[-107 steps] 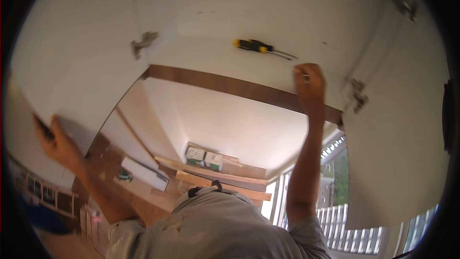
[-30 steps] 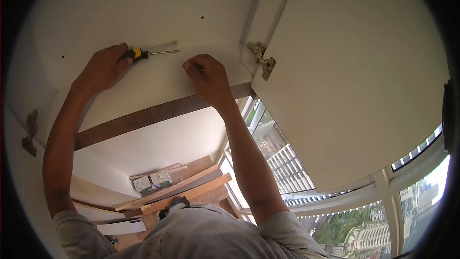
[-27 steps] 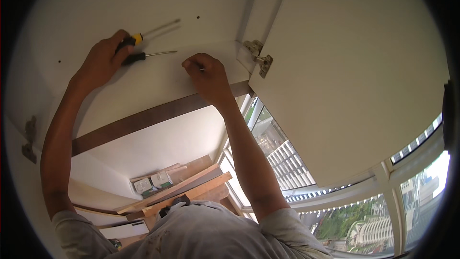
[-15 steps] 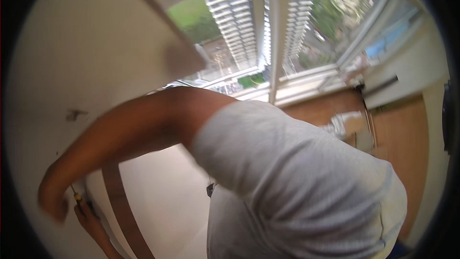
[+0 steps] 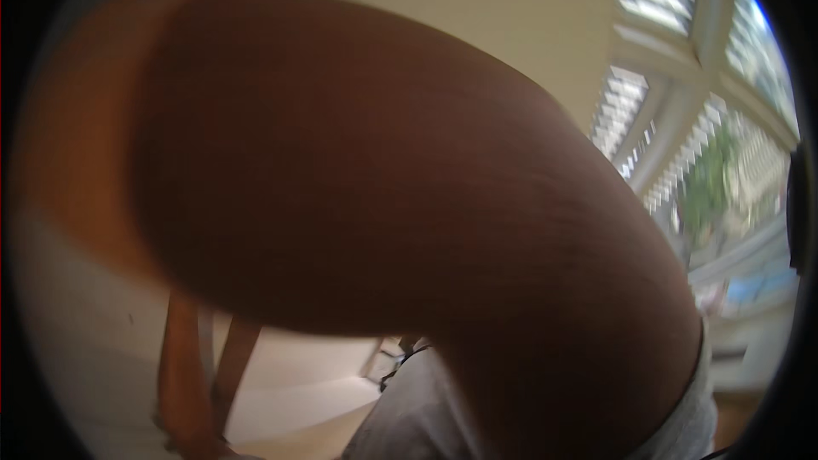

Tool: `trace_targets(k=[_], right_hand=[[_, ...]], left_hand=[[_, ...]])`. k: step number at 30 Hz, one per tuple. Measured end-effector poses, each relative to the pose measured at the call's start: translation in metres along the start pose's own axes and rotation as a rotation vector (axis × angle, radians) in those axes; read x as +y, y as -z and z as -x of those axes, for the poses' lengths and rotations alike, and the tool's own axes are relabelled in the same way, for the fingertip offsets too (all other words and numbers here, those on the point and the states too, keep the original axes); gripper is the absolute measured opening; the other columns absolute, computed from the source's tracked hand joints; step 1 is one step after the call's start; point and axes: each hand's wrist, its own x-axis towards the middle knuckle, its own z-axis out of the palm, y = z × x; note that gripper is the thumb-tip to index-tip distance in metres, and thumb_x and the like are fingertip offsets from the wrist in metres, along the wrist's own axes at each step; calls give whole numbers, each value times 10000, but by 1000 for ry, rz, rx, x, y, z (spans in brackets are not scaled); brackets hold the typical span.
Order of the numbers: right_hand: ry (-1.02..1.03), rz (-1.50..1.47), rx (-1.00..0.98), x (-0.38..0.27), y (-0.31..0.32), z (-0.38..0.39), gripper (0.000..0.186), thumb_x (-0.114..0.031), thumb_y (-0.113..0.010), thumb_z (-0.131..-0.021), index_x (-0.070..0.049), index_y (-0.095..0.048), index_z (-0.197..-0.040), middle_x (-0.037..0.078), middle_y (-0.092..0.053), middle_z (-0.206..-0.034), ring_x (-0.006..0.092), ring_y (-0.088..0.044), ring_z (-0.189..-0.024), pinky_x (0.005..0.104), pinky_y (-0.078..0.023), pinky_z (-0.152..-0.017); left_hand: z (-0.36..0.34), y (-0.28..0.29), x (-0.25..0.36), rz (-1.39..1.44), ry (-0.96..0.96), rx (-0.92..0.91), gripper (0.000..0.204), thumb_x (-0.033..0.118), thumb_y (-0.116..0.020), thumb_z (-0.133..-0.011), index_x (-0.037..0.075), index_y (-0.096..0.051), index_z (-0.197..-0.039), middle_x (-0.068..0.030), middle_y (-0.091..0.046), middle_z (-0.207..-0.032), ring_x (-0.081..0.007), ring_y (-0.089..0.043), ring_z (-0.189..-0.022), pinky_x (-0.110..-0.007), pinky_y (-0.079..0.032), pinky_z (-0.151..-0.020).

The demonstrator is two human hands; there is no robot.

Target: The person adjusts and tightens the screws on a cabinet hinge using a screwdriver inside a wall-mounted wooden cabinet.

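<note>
One bare right arm (image 5: 409, 153) takes up most of the view, so close to the lens that its bent part at the left blurs to orange. It comes from a grey sleeve (image 5: 700, 405) at the lower right and reaches across to the left. The right hand is not visible, so I cannot tell whether its grip is wide, narrow or holding something.

Beyond and below it, the left forearm (image 5: 186, 366) rises and passes out of sight behind the right arm. The left hand is apparently hidden there; its grip cannot be told either. A grey garment (image 5: 413, 413) shows at bottom centre.

Just beside the left forearm runs a brown strip (image 5: 234, 366), slanting. Left of the forearm is a white panel (image 5: 94, 315), the surface nearest the hidden hand as far as I can judge, with a dark speck (image 5: 130, 319), perhaps an unfilled hole. Panel and strip look set in place; whether any fixing is finished or left over cannot be read, with both hands covered.

Behind the arm, a cream panel (image 5: 503, 0) spans the top. Farthest, right of it, are a pale window frame (image 5: 673, 60) and greenery (image 5: 714, 166).
</note>
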Motion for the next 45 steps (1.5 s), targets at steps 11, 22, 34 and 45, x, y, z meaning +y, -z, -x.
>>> trace_targets(k=[11, 22, 34, 45], right_hand=[[-525, -1088, 658, 42, -104, 208, 328, -267, -527, -1080, 29, -667, -1078, 116, -695, -898, 175, -669, -732, 302, -567, -679], [-400, -1603, 673, 100, -130, 188, 384, -314, -521, -1087, 12, -590, -1277, 117, -690, -1053, 192, -670, -840, 350, -573, -773], [-169, -1475, 729, 88, 10, 96, 296, -248, -512, -1094, -8, -596, -1245, 91, -673, -1061, 144, -646, -846, 326, -569, -815], [-99, -1443, 800, 122, 64, 32, 274, -252, -486, -1098, -33, -600, -1217, 93, -620, -1106, 188, -599, -929, 381, -563, -937]], left_hand=[[5, -20, 10, 250, 100, -222, 415, 428, -574, -1016, 25, -583, -914, -26, -523, -701, -104, -470, -491, -261, -387, -454], [4, -34, 5, 164, 32, -264, 321, 350, -539, -1052, 42, -585, -974, -18, -541, -710, -101, -511, -548, -275, -428, -494], [-22, 51, 79, 283, -296, -10, 392, 421, -607, -1006, 32, -639, -1053, -18, -559, -775, -78, -497, -589, -251, -393, -503], [-93, 87, 120, 151, -440, 234, 361, 368, -661, -945, 20, -679, -1041, 9, -503, -653, -81, -461, -531, -239, -343, -462]])
